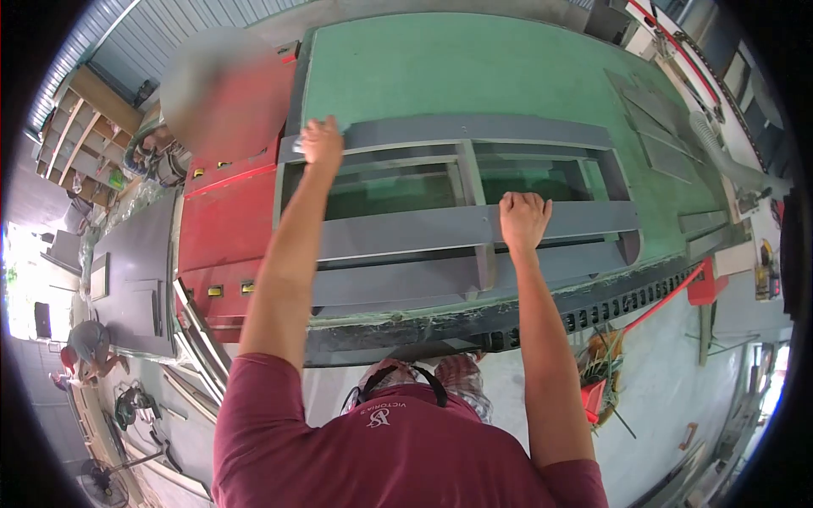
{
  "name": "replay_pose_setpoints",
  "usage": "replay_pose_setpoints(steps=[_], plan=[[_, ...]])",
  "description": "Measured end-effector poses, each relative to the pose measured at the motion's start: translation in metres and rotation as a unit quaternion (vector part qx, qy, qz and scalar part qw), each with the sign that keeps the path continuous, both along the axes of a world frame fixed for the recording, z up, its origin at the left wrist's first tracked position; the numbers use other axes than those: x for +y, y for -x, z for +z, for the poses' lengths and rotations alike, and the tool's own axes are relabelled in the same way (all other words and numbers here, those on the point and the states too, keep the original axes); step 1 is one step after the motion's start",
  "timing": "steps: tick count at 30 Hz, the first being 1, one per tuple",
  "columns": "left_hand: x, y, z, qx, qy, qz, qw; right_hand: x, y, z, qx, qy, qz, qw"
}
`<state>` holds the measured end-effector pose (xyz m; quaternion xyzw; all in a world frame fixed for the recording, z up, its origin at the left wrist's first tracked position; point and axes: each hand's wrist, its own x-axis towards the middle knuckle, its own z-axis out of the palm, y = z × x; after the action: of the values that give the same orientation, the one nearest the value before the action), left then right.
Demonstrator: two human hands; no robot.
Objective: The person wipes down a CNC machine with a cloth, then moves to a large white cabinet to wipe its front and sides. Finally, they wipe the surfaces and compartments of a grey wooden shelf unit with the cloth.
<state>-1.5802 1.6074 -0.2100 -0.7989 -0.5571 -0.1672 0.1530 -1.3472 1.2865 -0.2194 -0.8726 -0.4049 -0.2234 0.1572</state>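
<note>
A grey slatted shelf unit (398, 227) lies on the green-topped table (474, 63), with long boards along it and a cross divider near its middle. My left hand (323, 144) is at its far left corner, fingers curled; a small whitish bit (297, 146) shows beside it, too small to name. Over the upper edge of the nearer long board, my right hand (524, 220) is closed, right of the divider. Both arms reach forward across the unit. The undersides of both hands are hidden.
Red machine panels (222, 224) border the table's left side. Loose flat grey boards (660, 135) lie at the right, near a flexible hose (720, 152). Long strips (201, 339) lean at the lower left. A broom (601, 364) and red dustpan (594, 400) are on the floor.
</note>
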Motion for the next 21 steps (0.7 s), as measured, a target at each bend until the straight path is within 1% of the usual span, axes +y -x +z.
replay_pose_setpoints(steps=[2,4,5,7,8,10,11,13,14,15,16,17,19,20,21], plan=[[-0.028,-0.055,0.0,-0.053,0.037,-0.058,0.996,-0.001,0.0,0.003,0.005,-0.016,0.003,1.0],[-0.051,-0.108,0.005,-0.08,0.086,-0.091,0.989,-0.003,-0.002,0.002,0.004,-0.023,0.016,1.0],[-0.063,-0.13,0.007,-0.081,0.085,-0.093,0.989,-0.002,-0.002,0.002,-0.003,-0.031,0.019,0.999],[-0.082,-0.174,0.015,-0.108,0.13,-0.105,0.98,-0.002,-0.004,0.004,0.003,-0.047,0.023,0.999],[-0.086,-0.19,0.015,-0.104,0.131,-0.115,0.979,-0.004,-0.003,0.007,0.011,-0.058,0.03,0.998],[-0.095,-0.227,0.014,-0.126,0.159,-0.117,0.972,-0.009,-0.003,0.012,0.065,-0.069,0.046,0.994],[-0.1,-0.242,0.016,-0.125,0.162,-0.129,0.97,-0.009,-0.006,0.011,0.064,-0.068,0.034,0.995],[-0.103,-0.26,0.021,-0.19,0.24,-0.201,0.93,-0.008,-0.008,0.009,0.068,-0.105,0.036,0.992],[-0.105,-0.268,0.022,-0.186,0.239,-0.206,0.93,-0.009,-0.01,0.008,0.069,-0.108,0.03,0.991],[-0.107,-0.274,0.022,-0.287,0.33,-0.208,0.875,-0.01,-0.011,0.007,0.077,-0.103,0.033,0.991],[-0.11,-0.277,0.026,-0.382,0.414,-0.203,0.801,-0.01,-0.011,0.007,0.084,-0.098,0.038,0.991],[-0.114,-0.279,0.029,-0.381,0.41,-0.206,0.803,-0.012,-0.011,0.008,0.106,-0.077,0.044,0.99],[-0.12,-0.275,0.029,-0.541,0.479,-0.139,0.678,-0.014,-0.013,0.011,0.122,-0.096,0.055,0.986],[-0.117,-0.274,0.027,-0.544,0.474,-0.14,0.678,-0.013,-0.014,0.011,0.141,-0.11,0.065,0.982],[-0.114,-0.272,0.026,-0.58,0.506,-0.127,0.626,-0.012,-0.016,0.012,0.195,-0.113,0.076,0.971]])
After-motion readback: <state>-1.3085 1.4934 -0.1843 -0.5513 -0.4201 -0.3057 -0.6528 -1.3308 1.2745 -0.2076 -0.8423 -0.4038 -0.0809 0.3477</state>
